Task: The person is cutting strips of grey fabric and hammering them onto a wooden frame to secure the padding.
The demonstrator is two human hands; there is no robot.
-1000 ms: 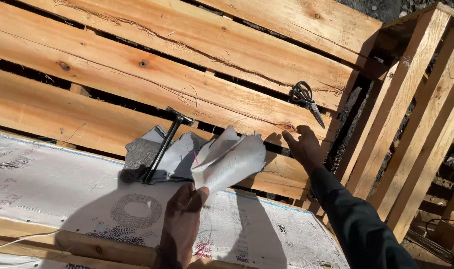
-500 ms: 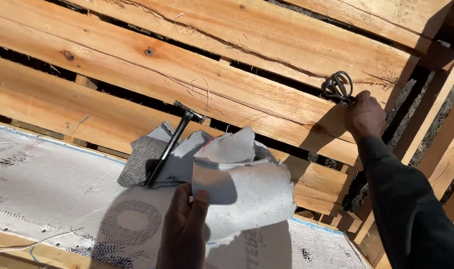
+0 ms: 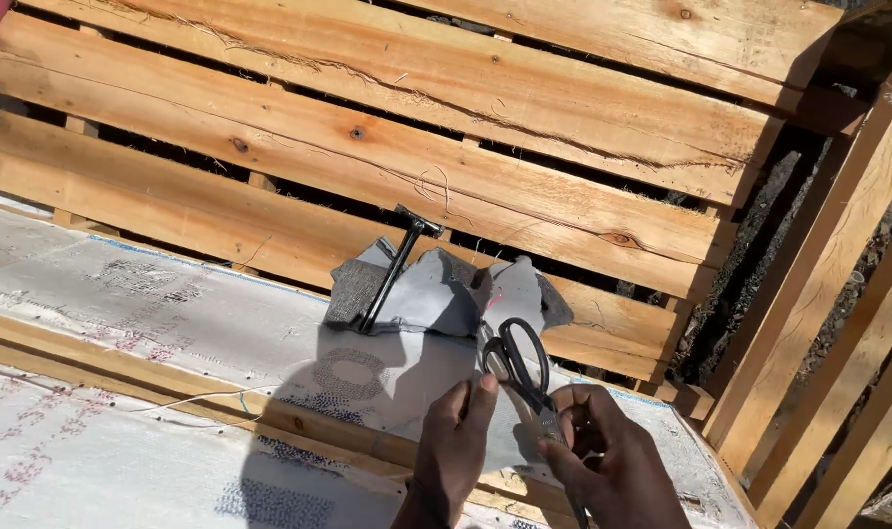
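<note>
Black-handled scissors (image 3: 520, 367) stand over the white woven sheet (image 3: 172, 323) near the pallet's right end, loops up and away from the person, blades pointing down into the right hand (image 3: 603, 451), whose fingers curl closed around them. The left hand (image 3: 458, 431) pinches a fold of the sheet just beside the scissors, thumb touching it. A hammer (image 3: 392, 269) lies on grey scraps (image 3: 426, 294) against the wooden slats (image 3: 466, 127)

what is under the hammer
The hammer lies on crumpled grey-white sheeting, with its head over a wooden slat. Whatever is below the sheeting is covered.
</note>
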